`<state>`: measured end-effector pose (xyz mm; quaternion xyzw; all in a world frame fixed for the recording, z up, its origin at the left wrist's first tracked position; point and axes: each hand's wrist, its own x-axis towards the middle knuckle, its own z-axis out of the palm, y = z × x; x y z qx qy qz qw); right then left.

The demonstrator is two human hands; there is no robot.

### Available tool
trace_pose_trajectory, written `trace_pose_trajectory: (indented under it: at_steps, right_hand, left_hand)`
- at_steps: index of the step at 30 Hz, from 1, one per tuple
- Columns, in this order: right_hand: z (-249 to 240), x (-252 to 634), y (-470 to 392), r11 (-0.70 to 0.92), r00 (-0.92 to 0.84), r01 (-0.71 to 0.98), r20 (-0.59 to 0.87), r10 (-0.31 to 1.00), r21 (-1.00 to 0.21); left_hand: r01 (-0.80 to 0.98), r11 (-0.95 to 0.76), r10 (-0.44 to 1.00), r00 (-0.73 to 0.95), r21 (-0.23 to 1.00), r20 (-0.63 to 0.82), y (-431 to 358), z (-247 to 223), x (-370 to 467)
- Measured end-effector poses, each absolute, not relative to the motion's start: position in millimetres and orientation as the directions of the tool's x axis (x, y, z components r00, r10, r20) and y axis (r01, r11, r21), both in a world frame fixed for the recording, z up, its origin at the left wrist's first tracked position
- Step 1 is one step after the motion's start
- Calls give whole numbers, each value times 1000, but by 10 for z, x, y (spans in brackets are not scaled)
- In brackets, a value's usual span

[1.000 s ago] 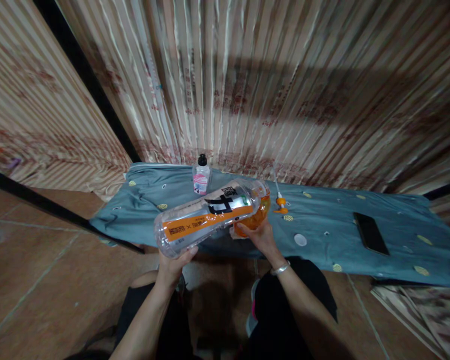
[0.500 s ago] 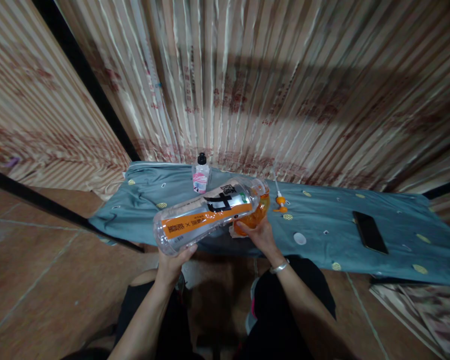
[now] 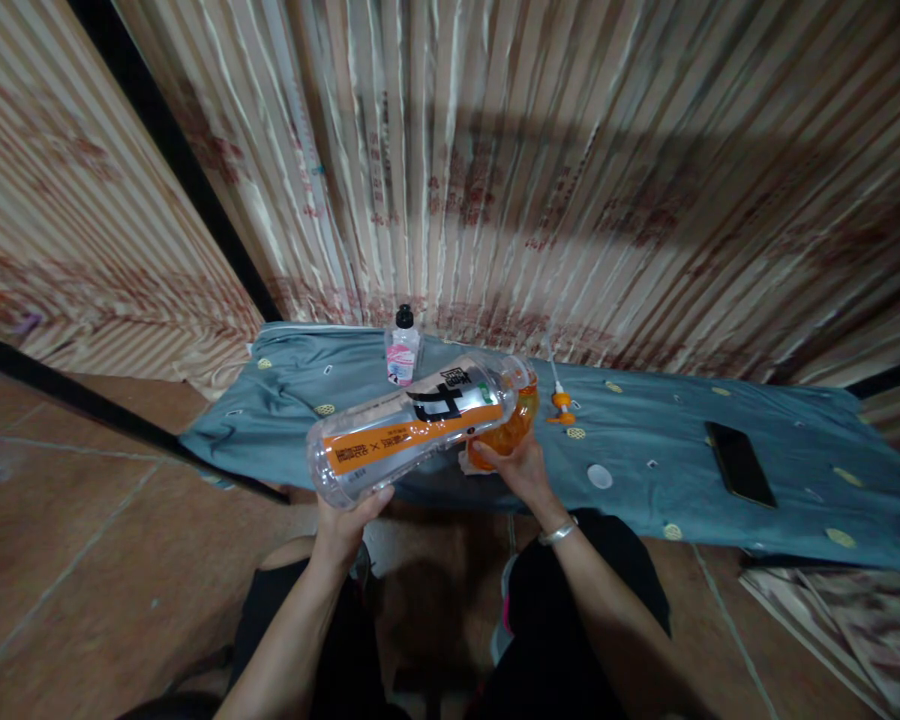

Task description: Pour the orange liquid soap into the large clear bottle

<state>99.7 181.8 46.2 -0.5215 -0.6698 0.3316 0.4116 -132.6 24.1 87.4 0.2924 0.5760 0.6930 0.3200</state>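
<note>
A large clear plastic bottle with a silver and orange label lies tilted across the middle, its mouth end to the right over an orange translucent bottle. My left hand is closed under the clear bottle's base end. With my right hand I grip the orange bottle, whose opening is hidden behind the clear bottle's neck. Something pale, perhaps paper, shows under the orange bottle. An orange pump top with a thin clear tube lies on the cloth to the right.
A small bottle with a black cap stands at the back of the cloth-covered bench. A white disc and a black phone lie to the right. Behind hangs a striped curtain; dark metal bars stand at left.
Both hands and the two bottles stay nearly where they were. I cannot make out any clear movement beyond a very slight shift of the clear bottle.
</note>
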Motion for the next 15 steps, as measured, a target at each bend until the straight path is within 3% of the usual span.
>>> trace_pose_trajectory:
  at_steps: [15]
  right_hand:
    - [529,980,1816,228,-126,421,192,973,-878]
  left_hand:
    - [-147,-227,783,-616,963,91,277,953,-1246]
